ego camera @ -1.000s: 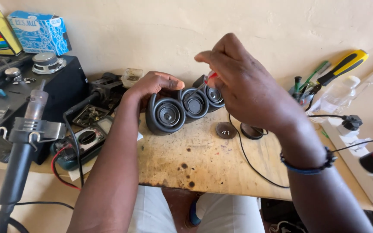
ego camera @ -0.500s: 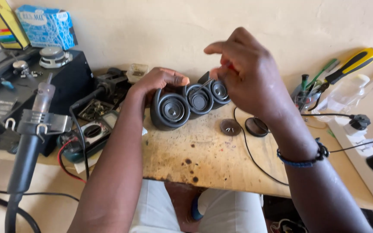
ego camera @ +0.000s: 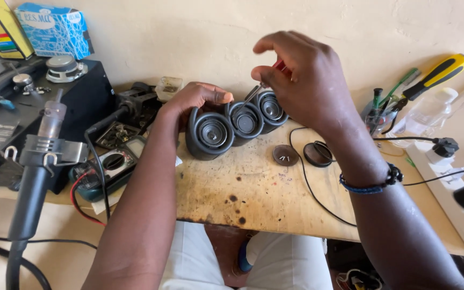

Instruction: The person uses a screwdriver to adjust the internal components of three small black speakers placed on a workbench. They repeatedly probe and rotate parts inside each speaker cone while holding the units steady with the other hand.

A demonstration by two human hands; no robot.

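Both forearms bare, unsleeved. Right wrist: beaded bracelet [ego camera: 370, 184], dark and blue beads. Below the bracelet, at the lap: white trousers [ego camera: 285, 258].

Bright, even daylight; wall [ego camera: 189, 37] pale, slightly washed out. Soft shadows under right hand [ego camera: 302, 80] and behind speaker housing [ego camera: 232, 126]. No harsh glare. Centre sharp; hot-air wand [ego camera: 38, 161] at left edge soft, stretched by wide-angle distortion.
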